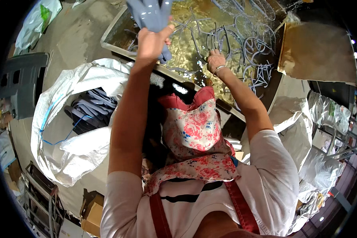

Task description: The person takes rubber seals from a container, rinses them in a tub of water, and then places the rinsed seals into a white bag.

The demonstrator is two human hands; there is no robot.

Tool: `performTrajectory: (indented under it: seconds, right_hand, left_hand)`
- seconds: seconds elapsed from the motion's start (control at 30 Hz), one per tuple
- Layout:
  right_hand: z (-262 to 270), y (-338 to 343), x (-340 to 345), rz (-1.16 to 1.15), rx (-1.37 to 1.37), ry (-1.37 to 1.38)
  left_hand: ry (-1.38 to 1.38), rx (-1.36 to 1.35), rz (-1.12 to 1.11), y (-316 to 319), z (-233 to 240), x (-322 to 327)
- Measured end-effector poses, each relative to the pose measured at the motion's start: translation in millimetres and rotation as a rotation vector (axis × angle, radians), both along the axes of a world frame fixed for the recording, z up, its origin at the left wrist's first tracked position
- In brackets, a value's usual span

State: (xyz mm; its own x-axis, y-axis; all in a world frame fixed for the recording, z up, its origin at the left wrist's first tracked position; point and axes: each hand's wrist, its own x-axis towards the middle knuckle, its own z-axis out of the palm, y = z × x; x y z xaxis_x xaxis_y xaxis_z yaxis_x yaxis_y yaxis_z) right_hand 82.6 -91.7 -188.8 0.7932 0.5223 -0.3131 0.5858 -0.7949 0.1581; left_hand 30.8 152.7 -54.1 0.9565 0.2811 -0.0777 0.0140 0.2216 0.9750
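Note:
My left hand grips a bundle of wet, grey-blue flexible strips, raised over the near left rim of a water tank. Its thumb wraps around the strips, whose short ends stick out below the fist. A bracelet circles the wrist of my right hand, which reaches down to the shallow yellowish water. The fingertips meet thin grey strips there; whether they pinch one is hidden. More looped and curved strips lie scattered in the water to the right.
An open white woven sack holding grey pieces stands left of my arm. A brown board rises right of the tank. Another white sack sits at the right. A cardboard box and metal frame are at lower left.

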Motion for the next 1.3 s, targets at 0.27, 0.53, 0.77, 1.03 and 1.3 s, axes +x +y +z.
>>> performTrajectory:
  seconds: [0.27,0.53,0.77,1.03,1.3]
  right_hand:
    - [147,-1,-42,-0.039,0.643,0.345]
    - [187,-17,9,-0.384,1.379,0.715]
    - [-13,-185,60,-0.436,0.592,0.58]
    - [5,-155,24,-0.314,0.01,0.304]
    - [-10,-192,44,-0.447,0.206,0.157]
  left_hand:
    - [0.088,0.656,-0.361,-32,-22,-2]
    - [-0.019,0.711,-0.249,-51,-42,-3]
    - [-0.182,0.478,-0.217,-53,-17,-3]
    - [-0.149,0.198,-0.283,-30,-22,-7]
    - [-0.109,0.046,-0.253,-25,-2,-2]
